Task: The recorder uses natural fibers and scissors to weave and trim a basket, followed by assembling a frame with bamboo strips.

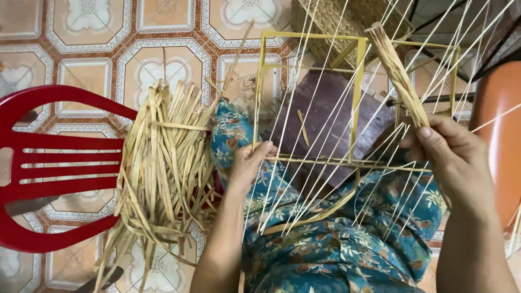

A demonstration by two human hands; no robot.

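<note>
The patterned tile floor (97, 32), cream and orange with brown borders, fills the room's lower half, and on it to the person's left stands a red plastic slatted chair (49, 163). Draped over the chair's edge is a big loose heap of pale dried straw strips (163, 163), touching the person's teal floral-print clothing (336, 239). Across the lap sits a yellow bamboo box frame (358, 92), strung with many thin pale strands (304, 163) running diagonally through it, with a dark purple-brown wooden board (331, 103) behind. The left hand (249, 163) is curled shut around the frame's lower front bar at its left corner, steadying it. The right hand (456, 157) is closed in a firm fist around the bottom of a twisted bundle of dry straw (399, 76), which rises upright and slightly tilted in front of the frame's right side. As I judge it, the risk lies in those fine strands: the bundle could snag or push them out of order, and if the left grip slackens the light frame might tip off the lap. The dry straw also looks brittle enough to crack if twisted hard.
</note>
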